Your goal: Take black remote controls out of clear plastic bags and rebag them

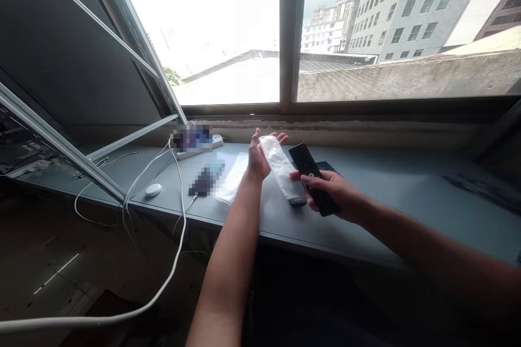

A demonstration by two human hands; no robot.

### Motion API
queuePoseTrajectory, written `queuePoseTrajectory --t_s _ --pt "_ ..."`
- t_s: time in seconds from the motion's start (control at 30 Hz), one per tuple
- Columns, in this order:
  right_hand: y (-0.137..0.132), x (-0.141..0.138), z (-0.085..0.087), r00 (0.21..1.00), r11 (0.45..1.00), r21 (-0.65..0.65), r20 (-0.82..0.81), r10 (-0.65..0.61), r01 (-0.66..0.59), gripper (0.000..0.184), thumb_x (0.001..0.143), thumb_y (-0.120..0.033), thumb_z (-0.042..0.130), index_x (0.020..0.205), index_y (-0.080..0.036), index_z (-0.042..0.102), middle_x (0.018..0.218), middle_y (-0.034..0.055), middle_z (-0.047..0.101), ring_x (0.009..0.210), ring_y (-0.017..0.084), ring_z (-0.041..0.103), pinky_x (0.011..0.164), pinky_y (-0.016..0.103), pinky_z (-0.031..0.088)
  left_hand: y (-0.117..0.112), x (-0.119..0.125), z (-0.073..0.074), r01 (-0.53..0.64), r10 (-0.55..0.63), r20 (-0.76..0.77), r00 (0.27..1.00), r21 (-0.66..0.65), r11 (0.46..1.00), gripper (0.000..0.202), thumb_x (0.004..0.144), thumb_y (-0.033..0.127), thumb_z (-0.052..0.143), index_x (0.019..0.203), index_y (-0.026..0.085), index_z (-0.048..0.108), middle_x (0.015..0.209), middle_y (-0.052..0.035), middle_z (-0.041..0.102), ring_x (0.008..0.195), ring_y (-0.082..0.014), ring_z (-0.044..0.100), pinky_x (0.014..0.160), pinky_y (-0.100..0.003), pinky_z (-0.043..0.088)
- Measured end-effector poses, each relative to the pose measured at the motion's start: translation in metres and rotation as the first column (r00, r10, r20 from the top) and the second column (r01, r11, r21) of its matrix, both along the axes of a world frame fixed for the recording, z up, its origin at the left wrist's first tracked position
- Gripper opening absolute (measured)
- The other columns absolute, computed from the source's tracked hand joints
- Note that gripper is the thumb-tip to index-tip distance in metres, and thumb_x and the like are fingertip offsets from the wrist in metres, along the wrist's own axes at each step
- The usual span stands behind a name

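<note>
My right hand grips a black remote control; my left hand, fingers loosely spread, cradles a plastic sleeve at the remote's ten o'clock, above the desk. I judge I'm handling both; shifting either calls for steadying the sleeve.

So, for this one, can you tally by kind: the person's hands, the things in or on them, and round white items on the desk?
Hands (left hand, right hand): 2
Black remote control: 1
White plastic sleeve: 1
Round white item on desk: 1
Total: 5
</note>
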State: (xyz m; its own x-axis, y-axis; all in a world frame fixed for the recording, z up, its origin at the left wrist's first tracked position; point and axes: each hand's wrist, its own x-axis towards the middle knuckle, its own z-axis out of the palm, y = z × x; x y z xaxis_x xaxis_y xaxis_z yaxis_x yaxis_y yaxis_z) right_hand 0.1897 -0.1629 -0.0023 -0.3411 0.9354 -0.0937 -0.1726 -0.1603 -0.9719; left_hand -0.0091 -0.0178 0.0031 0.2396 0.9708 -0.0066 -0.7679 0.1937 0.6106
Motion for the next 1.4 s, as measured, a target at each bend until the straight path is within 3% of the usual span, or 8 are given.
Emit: queuePoseTrajectory --t_s 0.1,0.27,0.5,0.63,0.87,1.13,1.3,1.4 --pt "-0.001 0.0 -0.001 0.997 0.999 0.034 0.079 0.007 -0.009 0.063 0.094 -0.061 0.091 0.136 -0.015 0.082 0.07 0.0042 0.074 0.058 0.018 0.064 0.058 0.031 0.051 0.004 0.002 -0.002 0.048 -0.046 -0.067 0.997 0.03 0.998 0.036 0.109 0.044 0.067 0.125 0.013 0.076 0.123 -0.0203 0.082 0.116 -0.0297 0.081 0.096 -0.036 0.062" --pt "-0.004 -0.002 0.001 0.981 0.994 0.099 0.194 0.025 -0.045 0.058 0.094 -0.064 0.089 0.131 -0.019 0.084 0.07 0.0034 0.075 0.059 0.019 0.068 0.062 0.032 0.056 0.009 0.002 -0.007 -0.059 0.066 -0.102 0.993 0.065 0.996 0.022 0.106 0.026 0.066 0.119 0.015 0.08 0.119 -0.0136 0.084 0.109 -0.0238 0.081 0.095 -0.032 0.059" --pt "-0.004 -0.002 0.001 0.973 0.989 0.14 0.23 0.012 -0.045 0.056 0.092 -0.066 0.089 0.122 -0.019 0.086 0.068 0.0033 0.074 0.058 0.019 0.068 0.062 0.033 0.056 0.013 -0.004 -0.009 -0.096 0.106 -0.137 0.985 0.076 0.992 0.032 0.112 0.035 0.056 0.111 0.015 0.081 0.118 -0.0128 0.084 0.103 -0.0204 0.08 0.085 -0.027 0.058" --pt "-0.003 -0.001 0.0 0.972 0.989 0.145 0.233 -0.038 0.004 0.057 0.094 -0.066 0.088 0.127 -0.02 0.085 0.07 0.0038 0.075 0.059 0.018 0.067 0.062 0.031 0.055 0.012 -0.004 -0.007 -0.07 0.071 -0.143 0.987 0.018 0.997 0.029 0.108 0.039 0.065 0.11 0.014 0.079 0.101 -0.0128 0.083 0.086 -0.0205 0.078 0.069 -0.026 0.056" --pt "-0.001 0.0 0.001 0.962 0.981 0.154 0.227 -0.149 0.115 0.06 0.093 -0.067 0.089 0.127 -0.018 0.084 0.076 0.0059 0.079 0.059 0.017 0.066 0.061 0.031 0.054 0.012 0.005 -0.015 0.008 -0.013 -0.272 0.962 -0.017 1.0 0.011 0.092 0.011 0.083 0.092 0.014 0.072 0.072 -0.0012 0.066 0.05 -0.0053 0.05 0.041 -0.017 0.028" --pt "-0.002 -0.004 0.007 0.952 0.959 0.167 0.165 -0.257 0.229 0.061 0.092 -0.065 0.09 0.128 -0.018 0.079 0.077 0.0064 0.081 0.059 0.018 0.067 0.061 0.031 0.055 0.015 0.001 -0.013 -0.126 0.128 -0.231 0.965 0.024 0.992 0.012 0.094 0.02 0.087 0.098 0.015 0.076 0.079 0.0002 0.07 0.05 -0.0026 0.049 0.04 -0.017 0.022" --pt "0.0 -0.004 0.009 0.946 0.942 0.139 0.072 -0.317 0.306 0.055 0.088 -0.06 0.094 0.121 -0.017 0.08 0.087 0.008 0.081 0.062 0.019 0.07 0.057 0.031 0.056 0.011 -0.001 -0.007 -0.118 0.12 -0.158 0.98 0.025 0.993 0.014 0.098 0.029 0.081 0.1 0.017 0.074 0.077 0.0014 0.07 0.061 -0.0077 0.06 0.057 -0.019 0.045" --pt "0.001 -0.004 0.008 0.948 0.944 0.123 0.052 -0.315 0.306 0.051 0.088 -0.056 0.094 0.117 -0.017 0.081 0.089 0.0084 0.081 0.061 0.018 0.069 0.054 0.03 0.055 0.007 -0.003 -0.003 -0.029 0.032 -0.126 0.992 0.032 0.999 0.013 0.096 0.024 0.071 0.105 0.016 0.076 0.079 -0.0023 0.071 0.064 -0.0114 0.06 0.061 -0.023 0.048"
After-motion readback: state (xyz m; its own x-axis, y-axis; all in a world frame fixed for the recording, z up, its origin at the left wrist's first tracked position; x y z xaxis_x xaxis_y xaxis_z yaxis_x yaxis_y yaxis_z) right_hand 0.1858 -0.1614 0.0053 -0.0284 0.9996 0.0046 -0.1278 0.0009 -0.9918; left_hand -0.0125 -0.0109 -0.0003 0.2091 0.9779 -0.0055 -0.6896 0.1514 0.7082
